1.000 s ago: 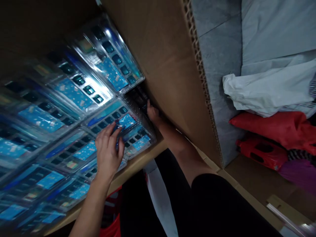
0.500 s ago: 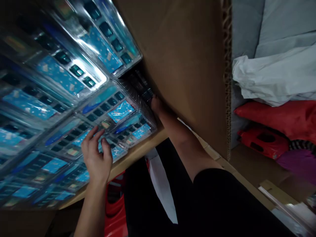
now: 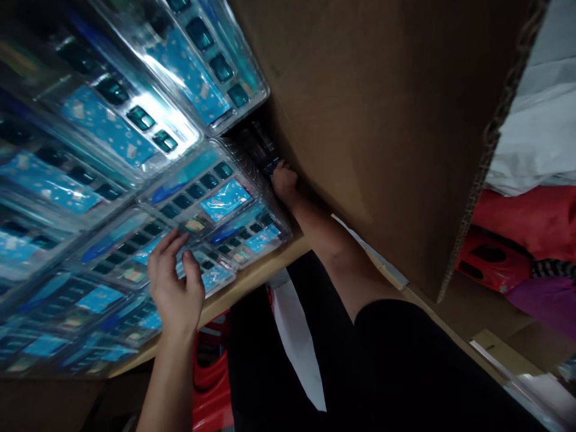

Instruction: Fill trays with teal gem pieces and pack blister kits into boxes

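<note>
Clear plastic packs [image 3: 225, 201] stand in rows inside a cardboard box, with blue dotted cards, small dark teal squares and blue strips showing through. My left hand [image 3: 176, 285] rests at the near packs, fingers apart and bent, holding nothing. In the dark gap between the packs and the cardboard wall is my right hand [image 3: 285, 179], its fingers curled in at a dark, shiny item [image 3: 265, 150]. Shadow hides what that item is and how the fingertips meet it.
A tall cardboard flap [image 3: 382, 120] rises on the right. Beyond it are white sheeting [image 3: 540, 132], a red plastic object [image 3: 495, 255] and purple material [image 3: 542, 303]. Another red plastic piece [image 3: 211, 384] sits below, beside my dark clothing.
My right hand has come slightly up along the gap, its fingers more curled and visible. The cardboard flap has swung right, covering more behind it. My left hand is nearly unmoved.
</note>
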Available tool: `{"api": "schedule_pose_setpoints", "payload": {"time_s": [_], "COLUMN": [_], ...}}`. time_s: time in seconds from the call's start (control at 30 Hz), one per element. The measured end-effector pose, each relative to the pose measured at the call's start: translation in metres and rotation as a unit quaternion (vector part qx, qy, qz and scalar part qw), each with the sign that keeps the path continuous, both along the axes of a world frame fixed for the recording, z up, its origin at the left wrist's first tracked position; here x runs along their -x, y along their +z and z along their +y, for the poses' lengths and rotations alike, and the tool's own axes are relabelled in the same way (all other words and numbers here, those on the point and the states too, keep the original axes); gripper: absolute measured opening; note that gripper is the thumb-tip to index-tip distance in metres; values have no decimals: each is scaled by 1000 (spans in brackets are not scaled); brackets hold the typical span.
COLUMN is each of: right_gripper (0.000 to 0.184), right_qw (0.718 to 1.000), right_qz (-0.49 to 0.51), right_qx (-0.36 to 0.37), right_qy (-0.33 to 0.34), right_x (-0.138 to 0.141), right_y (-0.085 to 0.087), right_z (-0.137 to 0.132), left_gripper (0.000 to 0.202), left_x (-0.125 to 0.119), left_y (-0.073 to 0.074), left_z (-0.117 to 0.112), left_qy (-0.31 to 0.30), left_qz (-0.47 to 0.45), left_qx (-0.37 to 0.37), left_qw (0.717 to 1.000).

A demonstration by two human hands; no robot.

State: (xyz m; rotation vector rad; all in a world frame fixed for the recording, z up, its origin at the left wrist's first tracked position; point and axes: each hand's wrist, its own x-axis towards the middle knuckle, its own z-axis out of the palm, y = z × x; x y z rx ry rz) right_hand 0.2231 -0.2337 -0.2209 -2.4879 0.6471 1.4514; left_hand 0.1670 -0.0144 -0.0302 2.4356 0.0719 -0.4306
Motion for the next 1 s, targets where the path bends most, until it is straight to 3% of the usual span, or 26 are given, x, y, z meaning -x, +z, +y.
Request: {"api": "schedule_pose_setpoints", "payload": {"time_s": [0.23,0.6,1.0], "right_gripper": [58,52,51], "right_qw": [995,992,993], "right_qz": [-9,-44,-57], "right_qx": [-94,-95,-83], "right_qy": [32,-71,-54], "right_x": [-24,-29,-30], "right_y": [-2,-15,-15], "right_z": [-8,2,5], "left_gripper": [35,33,33], "left_x": [3,1,0], "left_y": [-4,-5,-7], "left_z": [3,3,6], "left_qy": [9,18,26], "left_qz": [3,9,12], "left_qx": [-7,-5,-5], "left_qw": [1000,1000,1000]}}
